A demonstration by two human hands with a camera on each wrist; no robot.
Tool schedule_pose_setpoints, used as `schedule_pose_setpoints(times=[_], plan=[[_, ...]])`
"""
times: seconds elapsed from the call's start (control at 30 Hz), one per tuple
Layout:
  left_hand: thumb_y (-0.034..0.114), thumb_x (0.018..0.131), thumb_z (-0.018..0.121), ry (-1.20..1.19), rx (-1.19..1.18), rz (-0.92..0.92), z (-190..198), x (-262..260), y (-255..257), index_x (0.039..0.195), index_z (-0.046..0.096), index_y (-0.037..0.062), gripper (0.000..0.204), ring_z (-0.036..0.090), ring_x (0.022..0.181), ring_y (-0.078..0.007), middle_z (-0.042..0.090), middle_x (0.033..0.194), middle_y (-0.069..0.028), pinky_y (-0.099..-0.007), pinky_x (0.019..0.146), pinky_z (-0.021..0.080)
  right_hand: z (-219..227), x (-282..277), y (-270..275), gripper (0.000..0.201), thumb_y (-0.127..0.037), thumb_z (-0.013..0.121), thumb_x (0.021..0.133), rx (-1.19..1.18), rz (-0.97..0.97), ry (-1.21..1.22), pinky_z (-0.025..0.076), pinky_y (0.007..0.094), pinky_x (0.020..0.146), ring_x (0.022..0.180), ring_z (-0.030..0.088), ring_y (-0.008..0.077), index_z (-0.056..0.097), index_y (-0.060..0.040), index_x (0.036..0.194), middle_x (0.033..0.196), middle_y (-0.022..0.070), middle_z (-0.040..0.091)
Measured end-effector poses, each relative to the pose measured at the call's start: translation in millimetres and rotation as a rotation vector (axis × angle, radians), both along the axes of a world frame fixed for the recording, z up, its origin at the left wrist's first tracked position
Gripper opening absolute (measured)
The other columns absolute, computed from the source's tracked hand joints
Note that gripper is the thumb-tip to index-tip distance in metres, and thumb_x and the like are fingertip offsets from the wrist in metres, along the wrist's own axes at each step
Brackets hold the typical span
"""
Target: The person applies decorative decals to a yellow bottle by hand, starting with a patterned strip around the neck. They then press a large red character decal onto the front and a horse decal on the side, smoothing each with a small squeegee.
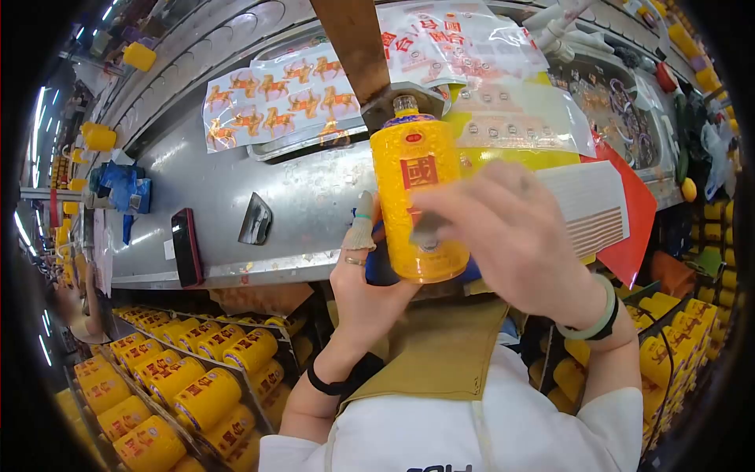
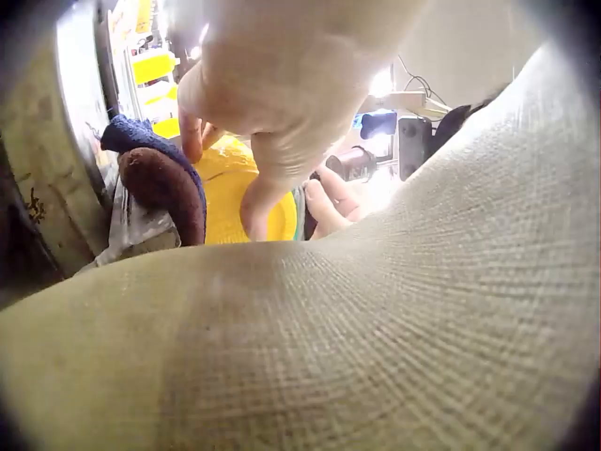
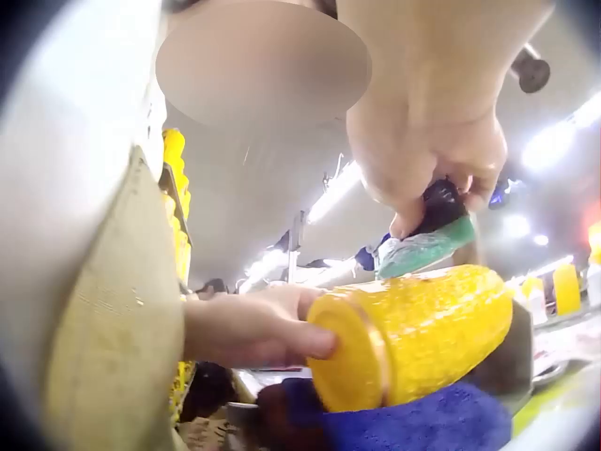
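A yellow bottle [image 1: 417, 157] with a red label and clear neck lies tilted, its neck end by a metal bracket on a brown post [image 1: 351, 39]. My left hand [image 1: 366, 295] holds it low, thumb at the base edge and a finger in a cloth cover along its left side. Over the bottle's lower front, my right hand [image 1: 519, 236], blurred in the head view, pinches a small tool with a black grip and green lower part [image 3: 437, 235]. In the right wrist view the green part is right at the bottle's upper side. A blue cloth [image 3: 423, 423] lies under the bottle.
Sticker sheets with horse pictures [image 1: 279, 94] and red characters [image 1: 456, 39] lie on the metal table [image 1: 189, 157]. A phone [image 1: 186, 248] and a small dark piece [image 1: 255, 220] lie at left. Crates of yellow bottles [image 1: 204, 393] stand below; striped paper [image 1: 586, 204] is at right.
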State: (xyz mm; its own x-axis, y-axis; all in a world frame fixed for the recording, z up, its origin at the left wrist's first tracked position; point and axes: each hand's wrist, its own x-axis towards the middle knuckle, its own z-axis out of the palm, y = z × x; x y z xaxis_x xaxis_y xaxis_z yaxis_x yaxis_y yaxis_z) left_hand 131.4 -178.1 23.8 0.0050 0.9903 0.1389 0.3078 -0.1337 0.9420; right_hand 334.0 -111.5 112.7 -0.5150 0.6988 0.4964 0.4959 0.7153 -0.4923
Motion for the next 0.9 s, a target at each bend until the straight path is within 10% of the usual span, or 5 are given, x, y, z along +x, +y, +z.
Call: schedule_pose_setpoints(times=[0.23, 0.37, 0.5, 0.77, 0.9], plan=[[0.010, 0.076, 0.093, -0.068, -0.003, 0.020, 5.0, 0.3, -2.1, 0.159, 0.036, -0.0042, 0.102, 0.058, 0.137, -0.0258, 0.055, 0.152, -0.0189, -0.0407, 0.112, 0.049, 1.8, -1.0, 22.9, 0.025, -0.008, 0.074, 0.078, 0.491, -0.040, -0.142, 0.049, 0.0321, 0.077, 0.082, 0.058, 0.0191, 0.077, -0.0132, 0.103, 0.109, -0.0030, 0.072], [0.011, 0.080, 0.091, -0.175, -0.088, 0.018, -0.6, -3.4, -1.7, 0.161, 0.033, -0.0045, 0.101, 0.059, 0.135, -0.0260, 0.055, 0.152, -0.0198, -0.0395, 0.113, 0.048, -11.9, -2.0, -17.1, 0.028, -0.016, 0.069, 0.078, 0.224, 0.519, 0.017, 0.052, 0.0355, 0.081, 0.083, 0.057, 0.0185, 0.070, -0.0110, 0.105, 0.102, -0.0008, 0.064], [0.010, 0.080, 0.091, -0.115, -0.113, -0.031, -1.1, -6.8, -1.6, 0.161, 0.032, -0.0039, 0.101, 0.061, 0.133, -0.0275, 0.057, 0.150, -0.0221, -0.0395, 0.112, 0.049, -7.8, 18.9, 24.1, 0.026, -0.015, 0.070, 0.083, 0.187, 0.141, 0.027, 0.050, 0.0322, 0.077, 0.085, 0.059, 0.0152, 0.070, -0.0139, 0.109, 0.112, -0.0023, 0.068], [0.009, 0.077, 0.092, -0.131, -0.116, -0.009, 1.5, -2.1, 2.0, 0.158, 0.039, -0.0037, 0.098, 0.062, 0.132, -0.0266, 0.059, 0.148, -0.0209, -0.0389, 0.111, 0.049, -24.8, 32.5, 5.2, 0.027, -0.013, 0.071, 0.086, 0.392, 0.400, 0.019, 0.047, 0.0286, 0.074, 0.084, 0.058, 0.0122, 0.073, -0.0183, 0.113, 0.111, -0.0080, 0.070], [0.011, 0.074, 0.094, -0.091, -0.047, 0.020, 4.7, -0.7, -0.2, 0.156, 0.043, -0.0030, 0.097, 0.065, 0.127, -0.0266, 0.061, 0.144, -0.0190, -0.0372, 0.108, 0.051, -4.0, 21.8, 32.1, 0.028, -0.015, 0.073, 0.085, 0.210, 0.234, -0.027, 0.047, 0.0345, 0.075, 0.081, 0.059, 0.0183, 0.072, -0.0129, 0.113, 0.106, -0.0015, 0.071]])
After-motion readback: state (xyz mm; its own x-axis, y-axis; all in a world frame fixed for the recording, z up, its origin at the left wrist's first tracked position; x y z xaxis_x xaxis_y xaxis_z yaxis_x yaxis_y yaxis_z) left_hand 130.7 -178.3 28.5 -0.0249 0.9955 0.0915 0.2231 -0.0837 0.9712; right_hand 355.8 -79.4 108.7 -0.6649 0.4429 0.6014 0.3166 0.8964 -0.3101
